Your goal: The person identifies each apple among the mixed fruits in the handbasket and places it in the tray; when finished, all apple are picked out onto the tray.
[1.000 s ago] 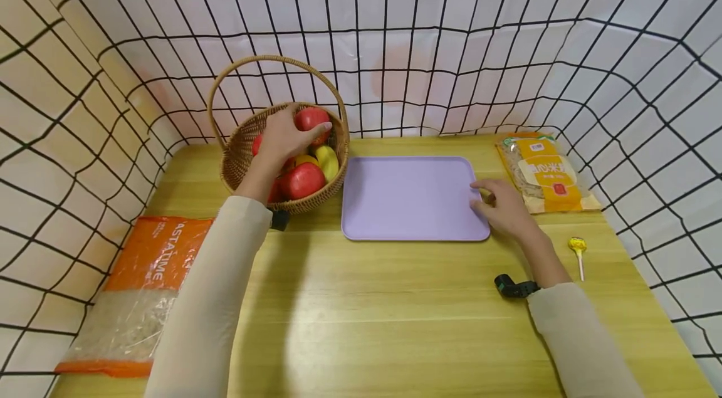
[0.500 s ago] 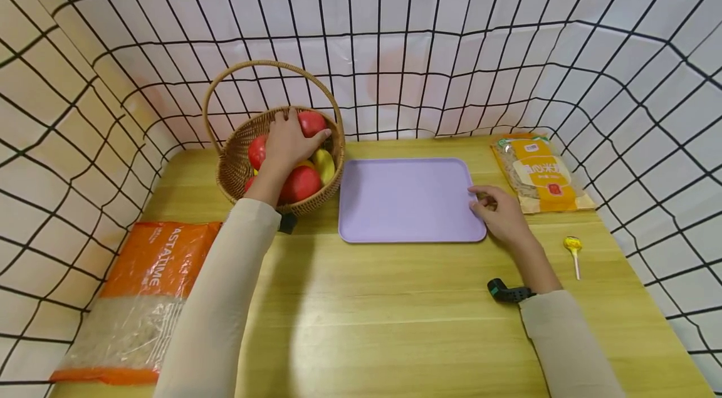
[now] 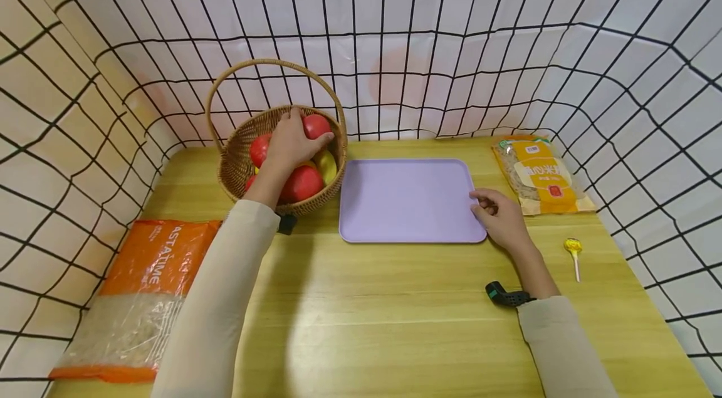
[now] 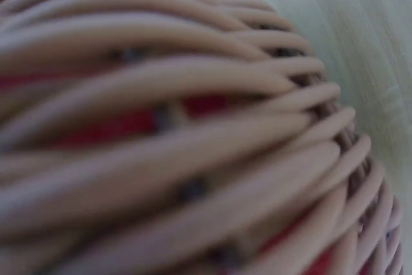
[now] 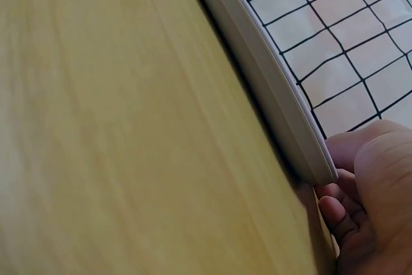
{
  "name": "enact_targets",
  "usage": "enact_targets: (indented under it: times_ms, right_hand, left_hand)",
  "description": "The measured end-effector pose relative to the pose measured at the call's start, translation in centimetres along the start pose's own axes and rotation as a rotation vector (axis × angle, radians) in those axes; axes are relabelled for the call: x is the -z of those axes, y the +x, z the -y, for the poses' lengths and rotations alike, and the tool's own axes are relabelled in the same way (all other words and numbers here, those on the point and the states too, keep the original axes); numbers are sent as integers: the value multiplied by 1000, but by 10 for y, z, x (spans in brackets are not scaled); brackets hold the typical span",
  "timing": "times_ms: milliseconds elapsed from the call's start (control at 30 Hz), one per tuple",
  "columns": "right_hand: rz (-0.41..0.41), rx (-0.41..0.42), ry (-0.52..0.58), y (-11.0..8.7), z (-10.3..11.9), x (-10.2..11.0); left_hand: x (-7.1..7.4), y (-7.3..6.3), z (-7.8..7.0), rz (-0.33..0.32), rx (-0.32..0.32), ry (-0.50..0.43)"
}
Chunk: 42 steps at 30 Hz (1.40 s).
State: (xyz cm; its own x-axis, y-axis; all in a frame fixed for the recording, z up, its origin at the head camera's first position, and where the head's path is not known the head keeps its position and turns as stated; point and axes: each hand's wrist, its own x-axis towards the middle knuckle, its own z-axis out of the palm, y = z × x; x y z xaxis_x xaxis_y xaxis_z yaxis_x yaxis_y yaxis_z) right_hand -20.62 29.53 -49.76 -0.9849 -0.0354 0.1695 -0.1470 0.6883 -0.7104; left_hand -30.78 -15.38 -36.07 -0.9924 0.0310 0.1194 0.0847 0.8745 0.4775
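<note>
In the head view my left hand (image 3: 290, 146) reaches into a wicker basket (image 3: 234, 175) at the left back. Its thumb and fingers lie around a red apple (image 3: 317, 126) near the basket's right rim. More red apples (image 3: 303, 185) and a yellow fruit (image 3: 326, 167) lie under and beside the hand. Only the woven basket wall (image 4: 161, 94) fills the left wrist view, with red showing through its gaps; that hand is hidden there. My right hand (image 3: 504, 217) pinches the right edge of a lilac tray (image 3: 406, 200). The right wrist view shows its thumb and fingers (image 5: 360, 149) at the tray's corner.
An orange and clear bag (image 3: 135, 298) lies at the left front of the wooden table (image 3: 389, 316). A yellow food packet (image 3: 541, 175) sits at the right back, with a yellow lollipop (image 3: 573, 251) nearer the front. Grid-patterned cloth walls (image 3: 389, 41) enclose the table's back and sides.
My left hand has shifted slightly within the basket, uncovering a red apple at its left. The right hand stays at the tray's edge. The head view has shifted a little.
</note>
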Motion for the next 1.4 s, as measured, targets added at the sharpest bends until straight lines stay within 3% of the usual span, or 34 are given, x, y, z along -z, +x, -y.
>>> enact_targets:
  times_ms: [333, 733, 1067, 1400]
  right_hand:
    - [-20, -31, 2, -4, -5, 0]
    - [-43, -11, -4, -4, -10, -3]
    - [-54, 3, 6, -3, -11, -3]
    - [-57, 11, 8, -4, -7, -3]
  left_hand:
    - [-4, -4, -3, 30, -46, 40]
    - [-5, -8, 2, 32, -46, -51]
    - [-4, -14, 7, -60, -89, -148]
    - [3, -29, 15, -166, -81, -226]
